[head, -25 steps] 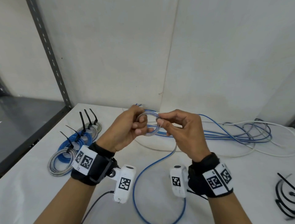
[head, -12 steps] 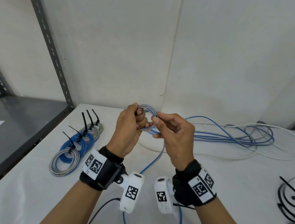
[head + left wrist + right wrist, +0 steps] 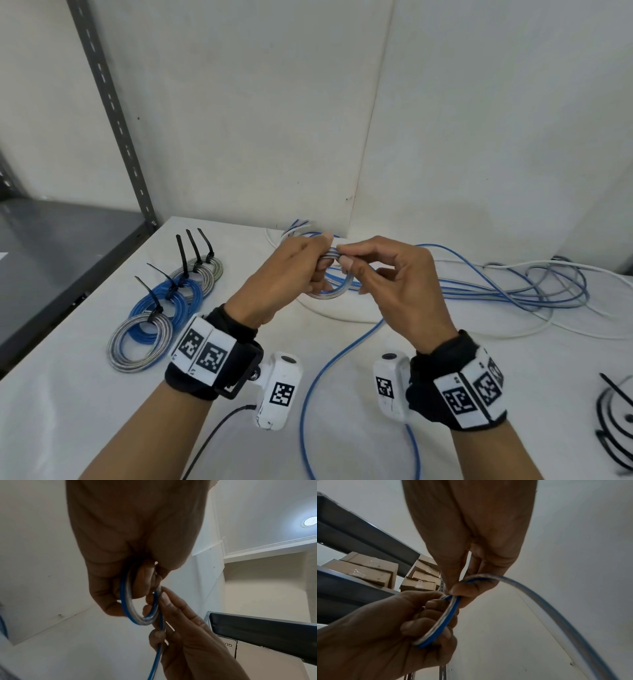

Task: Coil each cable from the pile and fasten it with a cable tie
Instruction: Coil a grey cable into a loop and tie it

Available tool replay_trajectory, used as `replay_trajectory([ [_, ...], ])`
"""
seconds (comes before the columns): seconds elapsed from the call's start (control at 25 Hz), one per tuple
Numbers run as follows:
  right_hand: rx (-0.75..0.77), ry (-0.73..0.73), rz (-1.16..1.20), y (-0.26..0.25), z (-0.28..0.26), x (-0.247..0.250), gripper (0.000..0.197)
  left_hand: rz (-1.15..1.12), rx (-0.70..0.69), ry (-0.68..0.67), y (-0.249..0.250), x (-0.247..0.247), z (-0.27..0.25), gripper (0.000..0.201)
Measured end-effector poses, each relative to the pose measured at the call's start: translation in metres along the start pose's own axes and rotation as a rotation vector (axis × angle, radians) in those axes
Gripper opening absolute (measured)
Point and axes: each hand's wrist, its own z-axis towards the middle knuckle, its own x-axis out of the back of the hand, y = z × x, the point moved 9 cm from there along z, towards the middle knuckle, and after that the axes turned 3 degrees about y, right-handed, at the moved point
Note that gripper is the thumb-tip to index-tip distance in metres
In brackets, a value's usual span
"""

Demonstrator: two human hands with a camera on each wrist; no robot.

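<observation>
A small coil (image 3: 329,291) of blue-and-clear cable is held above the table between both hands. My left hand (image 3: 291,270) grips the coil (image 3: 135,616) with curled fingers. My right hand (image 3: 383,274) pinches the same cable (image 3: 481,578) between thumb and fingertip at the coil's top. The free length of the cable (image 3: 346,349) hangs down to the table and runs toward me between my wrists. The pile of loose blue, grey and white cables (image 3: 534,287) lies at the back right.
Several finished coils (image 3: 161,308) with black cable ties stand in a row on the left of the white table (image 3: 85,394). Black cable ties (image 3: 616,425) lie at the right edge. A grey metal shelf (image 3: 41,246) borders the table's left side.
Both hands have turned with the coil; it now lies flatter and lower between them. The right hand has shifted its pinch to the coil's top, and the hanging cable has swung right.
</observation>
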Motion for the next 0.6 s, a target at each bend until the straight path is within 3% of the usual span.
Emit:
replay_trajectory([
  [0.12,-0.030,0.087,0.153,0.004,0.001,0.000,0.016,-0.141,-0.066,0.047,0.005,0.008,0.002,0.046],
  [0.28,-0.165,0.240,0.458,0.018,-0.008,-0.014,0.025,-0.515,-0.006,0.084,-0.002,0.010,0.007,0.045],
  [0.4,-0.105,0.253,0.380,0.014,-0.006,-0.011,0.021,-0.402,-0.063,0.097,0.000,0.012,0.007,0.047],
  [0.52,-0.059,0.184,0.248,0.007,0.002,0.010,0.012,-0.148,-0.152,-0.002,0.009,0.011,0.004,0.043],
  [0.6,-0.052,0.110,0.213,0.003,0.005,0.018,0.013,-0.123,-0.178,-0.070,0.010,0.006,0.001,0.033],
])
